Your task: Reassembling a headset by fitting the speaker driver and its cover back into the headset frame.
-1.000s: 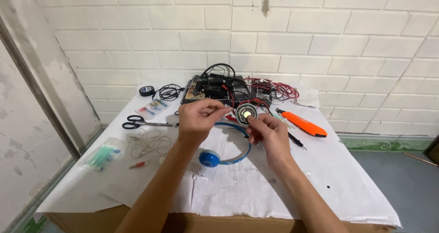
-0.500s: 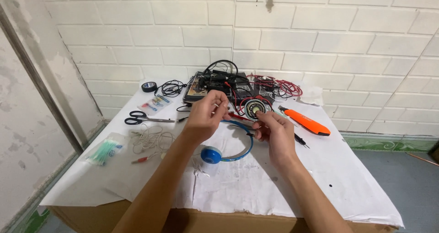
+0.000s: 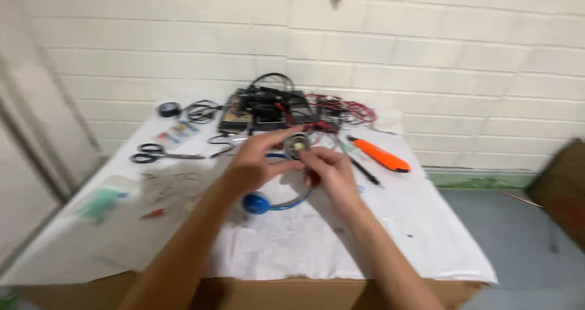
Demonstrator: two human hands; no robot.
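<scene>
Both hands are pinching a small round speaker part at frame centre: left hand closed on it, right hand steadying; better keeping it low above the blue headphones

Both hands meet above the table: the left hand and right hand pinch a small round part. Blue headphones lie beneath. Scissors lie far left, an orange tool right, tangled wires far.

Two hands — one blue headset, one scissors, one orange tool.
</scene>
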